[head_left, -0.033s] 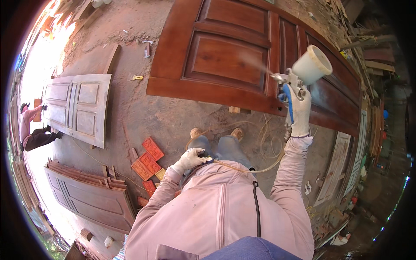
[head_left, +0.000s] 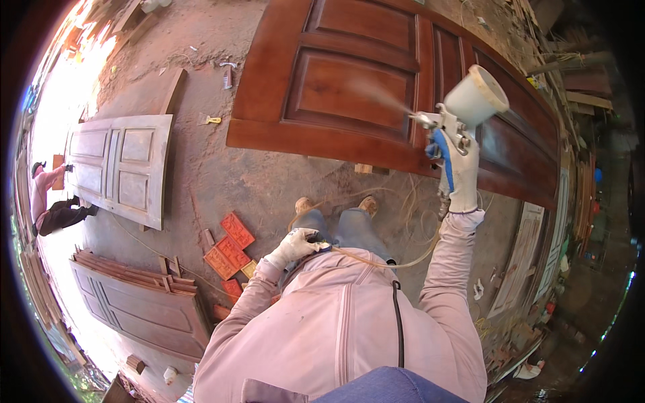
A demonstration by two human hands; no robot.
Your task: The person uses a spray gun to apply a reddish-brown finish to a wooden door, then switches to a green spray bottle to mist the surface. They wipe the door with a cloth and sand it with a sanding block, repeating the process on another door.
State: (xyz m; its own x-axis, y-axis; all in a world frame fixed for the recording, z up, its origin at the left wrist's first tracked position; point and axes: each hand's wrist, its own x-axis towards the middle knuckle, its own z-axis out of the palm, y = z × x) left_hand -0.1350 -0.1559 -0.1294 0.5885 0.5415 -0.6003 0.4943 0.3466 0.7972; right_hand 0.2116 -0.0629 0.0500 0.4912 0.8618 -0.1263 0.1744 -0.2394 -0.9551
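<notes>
My right hand [head_left: 463,168], in a white glove with blue on it, is wrapped round a metal spray gun [head_left: 430,121] with a pale cup [head_left: 470,99] on top. A fine mist leaves its nozzle toward the left, over a panel of the glossy red-brown wooden door [head_left: 262,101]. The gun is above the door, apart from it. At my waist my left hand [head_left: 294,247], gloved too, is closed at the end of a yellowish hose [head_left: 376,260], beside a small dark-blue piece. That hose runs right toward my right forearm.
Left stands a greyish panelled door [head_left: 138,144] with a crouching person [head_left: 44,195] beside it. Stacked doors [head_left: 134,295] lie at lower left. Carved red-orange blocks [head_left: 236,230] and a yellow-handled scraper [head_left: 213,120] are on the ground. Loops of hose [head_left: 411,208] lie right of my feet.
My right hand and the spray gun have shifted slightly left and up, and the mist has moved left with them. My left hand stays put.
</notes>
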